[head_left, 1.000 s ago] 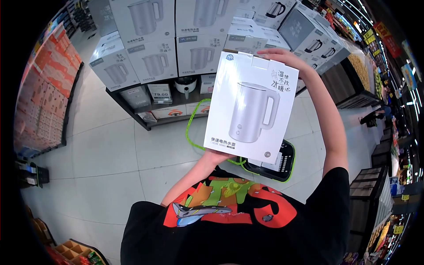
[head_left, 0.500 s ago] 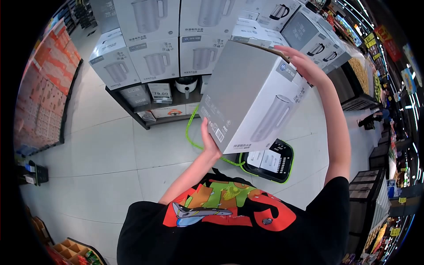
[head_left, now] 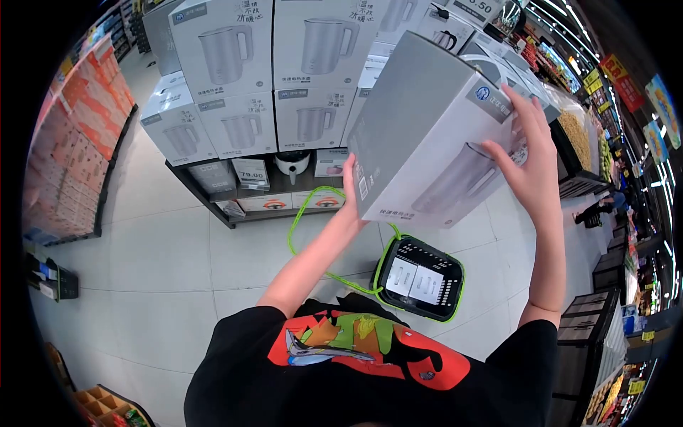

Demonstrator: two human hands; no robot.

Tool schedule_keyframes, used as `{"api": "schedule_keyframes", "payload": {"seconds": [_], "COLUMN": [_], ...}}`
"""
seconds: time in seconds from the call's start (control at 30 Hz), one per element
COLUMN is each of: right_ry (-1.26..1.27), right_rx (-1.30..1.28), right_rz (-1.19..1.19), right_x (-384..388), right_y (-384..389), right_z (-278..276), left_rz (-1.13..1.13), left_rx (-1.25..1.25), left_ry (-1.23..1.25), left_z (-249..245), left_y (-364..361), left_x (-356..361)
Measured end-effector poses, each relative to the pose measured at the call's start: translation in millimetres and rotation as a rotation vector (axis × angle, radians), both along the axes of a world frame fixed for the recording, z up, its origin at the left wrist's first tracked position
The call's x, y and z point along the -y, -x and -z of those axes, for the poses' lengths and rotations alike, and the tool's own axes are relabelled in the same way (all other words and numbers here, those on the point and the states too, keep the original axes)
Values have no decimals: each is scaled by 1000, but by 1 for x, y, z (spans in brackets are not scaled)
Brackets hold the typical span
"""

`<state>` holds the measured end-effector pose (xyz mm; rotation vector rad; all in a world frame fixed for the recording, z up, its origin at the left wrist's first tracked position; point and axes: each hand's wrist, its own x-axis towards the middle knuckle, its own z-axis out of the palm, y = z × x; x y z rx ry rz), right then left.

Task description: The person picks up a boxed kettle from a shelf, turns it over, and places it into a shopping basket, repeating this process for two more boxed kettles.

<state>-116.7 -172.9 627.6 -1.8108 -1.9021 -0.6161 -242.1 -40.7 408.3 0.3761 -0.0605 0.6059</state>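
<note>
A grey and white electric kettle box is held up in front of me, tilted, with a kettle picture on its white side. My left hand supports its lower left edge, with the thumb on the grey side and the other fingers hidden behind or beneath. My right hand grips the right side, its thumb and fingers bent against the white face and upper edge. Below the box, a black shopping basket with a green rim stands on the floor, holding two small white boxes.
Stacked kettle boxes fill the display shelf ahead, above a price sign and a white appliance. A green basket handle loops over the floor. Pink cartons stand left, grain bins right. A person is farther off.
The kettle box has shifted up and right, nearer the display. My right hand has slid down from its top edge onto the right side. More of the basket shows now.
</note>
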Motion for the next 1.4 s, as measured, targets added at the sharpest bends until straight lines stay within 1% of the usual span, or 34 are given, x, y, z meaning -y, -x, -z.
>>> {"api": "schedule_keyframes", "payload": {"seconds": [0.1, 0.2, 0.23, 0.33, 0.37, 0.47, 0.53, 0.63, 0.73, 0.83, 0.93, 1.0, 1.07, 1.13, 1.2, 1.27, 1.3, 1.37, 1.4], "right_ry": [-201, -302, -351, -418, -457, -437, -418, -434, -460, -496, -506, -481, -466, -480, -439, -404, -407, -400, -393], "right_rx": [117, 119, 143, 132, 128, 48, 8, -2, 4, 23, 16, 11, 29, 70, 82, 139, 156, 183, 195], "right_rz": [124, 0, -37, -66, -123, -120, -138, -143, -134, -160, -186, -176, -147, -116, -124, -113, -111, -104, -101], "right_x": [-10, -33, -42, -67, -77, -93, -94, -89, -85, -91, -116, -138, -159, -173, -181, -190, -195, -203, -205], "right_y": [-12, -49, -60, -86, -94, -118, -128, -136, -136, -140, -151, -158, -158, -148, -135, -127, -121, -108, -104], "right_z": [7, 0, -1, 0, 0, -5, -5, 2, 12, 18, 14, 10, 11, 12, 14, 19, 19, 24, 27], "left_rz": [49, -44, -122, -92, -99, -131, -158, -170, -161, -219, -273, 264, 569, 622, 678, 304, -92, -172, -129], "left_rx": [23, 118, 74, 156, 154, 144, 113, 12, 55, -32, 109, 703, 977, 967, 959, 591, 227, -222, -172], "left_ry": [-83, -230, -281, -292, -294, -288, -251, -239, -274, -178, -169, 392, 663, 641, 620, 477, 328, 497, 465], "left_z": [-38, -39, -51, -56, -54, -61, -60, -61, -56, -55, -49, -51, -48, -32, -20, -4, 8, -14, -15], "left_y": [-19, -65, -70, -97, -104, -118, -120, -122, -133, -137, -143, -143, -138, -138, -137, -135, -130, -122, -119], "left_x": [-22, -67, -73, -109, -115, -131, -125, -120, -126, -130, -139, -154, -165, -180, -189, -183, -165, -136, -132]}}
